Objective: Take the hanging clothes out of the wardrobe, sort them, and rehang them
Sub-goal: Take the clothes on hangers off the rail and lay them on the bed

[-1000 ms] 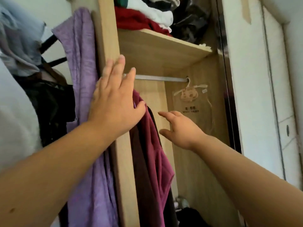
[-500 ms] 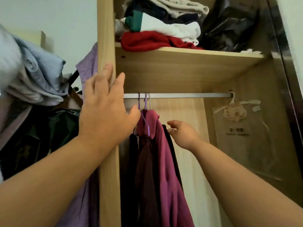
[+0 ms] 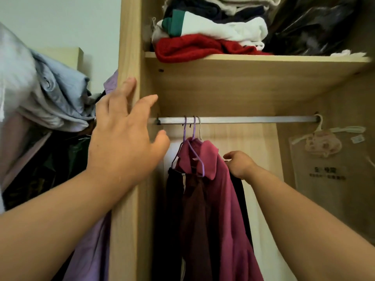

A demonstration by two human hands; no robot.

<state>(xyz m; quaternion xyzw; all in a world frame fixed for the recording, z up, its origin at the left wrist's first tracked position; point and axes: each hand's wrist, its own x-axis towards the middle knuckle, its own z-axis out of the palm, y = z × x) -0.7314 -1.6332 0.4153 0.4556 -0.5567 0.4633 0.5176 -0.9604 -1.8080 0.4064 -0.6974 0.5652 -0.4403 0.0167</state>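
A metal rail (image 3: 253, 119) crosses the wardrobe under a wooden shelf. Near its left end, garments hang from purple hangers (image 3: 189, 138): a magenta shirt (image 3: 221, 199), a maroon piece (image 3: 192, 216) and a dark one (image 3: 172, 199) to the left. My left hand (image 3: 125, 136) is spread with straight fingers in front of the wardrobe's left side panel (image 3: 128, 47), just left of the hangers. My right hand (image 3: 239, 164) is at the magenta shirt's right shoulder, fingers curled against the fabric and a dark garment behind it; whether it grips is unclear.
Folded clothes, a red one (image 3: 192, 47) lowest, and a black plastic bag (image 3: 316, 27) fill the shelf above. A clear bag on a white hanger (image 3: 322, 142) hangs at the rail's right end. Grey-blue clothing (image 3: 50, 94) and a lilac garment (image 3: 91, 250) hang outside on the left.
The view has tilted up, showing the rail and shelf. My right hand moved left up to the magenta shirt's shoulder. My left hand spread its fingers by the side panel.
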